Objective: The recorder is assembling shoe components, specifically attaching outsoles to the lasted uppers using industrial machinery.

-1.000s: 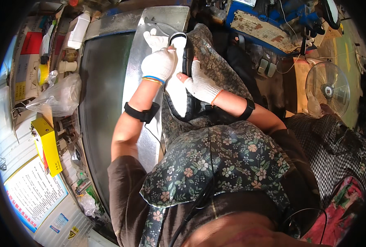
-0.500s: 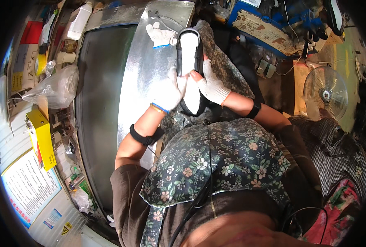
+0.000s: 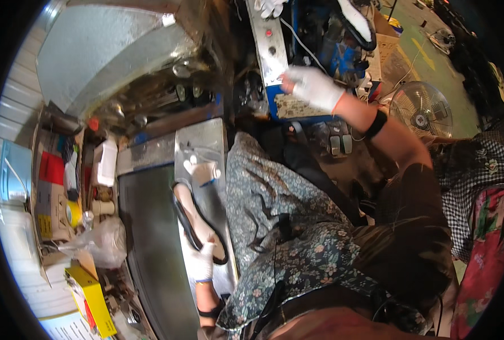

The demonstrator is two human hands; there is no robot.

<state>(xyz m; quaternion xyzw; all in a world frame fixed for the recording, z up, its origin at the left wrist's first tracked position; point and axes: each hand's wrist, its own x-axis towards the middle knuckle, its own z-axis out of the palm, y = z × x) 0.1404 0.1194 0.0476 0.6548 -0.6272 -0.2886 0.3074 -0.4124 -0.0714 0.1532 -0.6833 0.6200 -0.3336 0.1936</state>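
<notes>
We've split up now: my right hand [image 3: 314,88] is off the shoe [image 3: 192,215], up by the control panel [image 3: 265,46], grip too blurry to call, so just my left hand [image 3: 201,260] clamps it over the metal bench [image 3: 204,137].

One shoe [image 3: 192,215] in the left fingers [image 3: 209,245], a second shoe [image 3: 358,25] beyond the right fingers [image 3: 289,86]: two in all.

Black wristbands number two, one [image 3: 211,312] behind the left fingers and one [image 3: 378,124] behind the right. Ahead of the left fingers lies one loose white glove [image 3: 206,171], on one metal desk [image 3: 201,136]; off to their left are one white bottle [image 3: 106,164], one clear plastic bag [image 3: 107,241], one yellow roll [image 3: 73,213] and one yellow box [image 3: 102,311]. Beyond the right fingers sits one red button [image 3: 269,33]; two grey pads [image 3: 336,145] lie below them, and one large fan [image 3: 422,110] stands to their right.
</notes>
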